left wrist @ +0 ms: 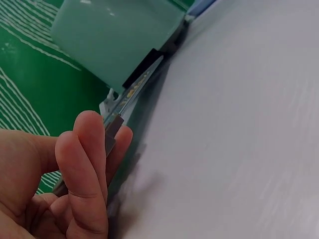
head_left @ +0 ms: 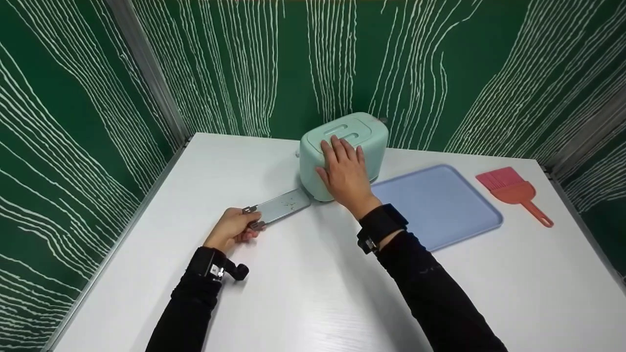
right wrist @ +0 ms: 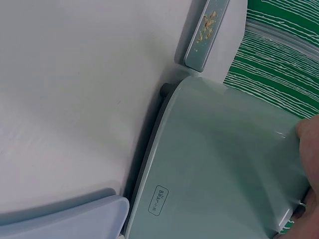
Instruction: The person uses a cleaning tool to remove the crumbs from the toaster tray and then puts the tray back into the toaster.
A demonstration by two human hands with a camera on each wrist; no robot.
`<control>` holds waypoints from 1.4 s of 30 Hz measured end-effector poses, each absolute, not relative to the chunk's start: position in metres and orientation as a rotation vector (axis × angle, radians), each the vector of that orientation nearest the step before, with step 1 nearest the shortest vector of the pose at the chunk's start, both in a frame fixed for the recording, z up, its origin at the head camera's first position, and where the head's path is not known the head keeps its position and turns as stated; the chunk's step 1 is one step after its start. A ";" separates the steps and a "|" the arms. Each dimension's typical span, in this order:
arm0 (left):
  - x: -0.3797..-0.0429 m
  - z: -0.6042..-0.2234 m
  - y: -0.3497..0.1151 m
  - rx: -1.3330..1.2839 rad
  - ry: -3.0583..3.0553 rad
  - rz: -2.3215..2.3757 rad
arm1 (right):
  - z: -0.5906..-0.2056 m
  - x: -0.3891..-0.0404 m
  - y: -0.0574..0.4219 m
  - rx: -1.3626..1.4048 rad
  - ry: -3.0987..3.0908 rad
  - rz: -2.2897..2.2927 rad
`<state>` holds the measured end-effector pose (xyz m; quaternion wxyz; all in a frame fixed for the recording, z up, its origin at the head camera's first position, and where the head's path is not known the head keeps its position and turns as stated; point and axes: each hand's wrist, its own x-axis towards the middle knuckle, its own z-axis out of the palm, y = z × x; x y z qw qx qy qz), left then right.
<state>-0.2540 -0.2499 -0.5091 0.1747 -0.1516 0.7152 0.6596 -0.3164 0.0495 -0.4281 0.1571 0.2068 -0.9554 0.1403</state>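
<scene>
A mint-green toaster (head_left: 313, 171) stands near the back of the white table, a lid with two slots on its top. On that top and its front edge rests my right hand (head_left: 346, 178), fingers spread; in the right wrist view only part of this hand (right wrist: 310, 164) shows at the edge. My left hand (head_left: 232, 227) pinches the end of a flat metal crumb tray (head_left: 283, 205), thumb above and fingers below. Yellowish crumbs (right wrist: 207, 27) lie on the tray. Its far end is close to the toaster's lower left side; the left wrist view shows it by a dark slot.
Right of the toaster lies a pale blue tray (head_left: 440, 210), partly behind my right forearm. Farther right is a red-orange dustpan (head_left: 513, 193) with a pink brush (head_left: 499, 178) on it. A green wall (head_left: 293, 73) with white lines rises behind the table.
</scene>
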 end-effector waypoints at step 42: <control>-0.246 -0.486 -0.160 -0.166 1.953 1.867 | -0.411 -0.316 0.079 0.753 -2.677 0.856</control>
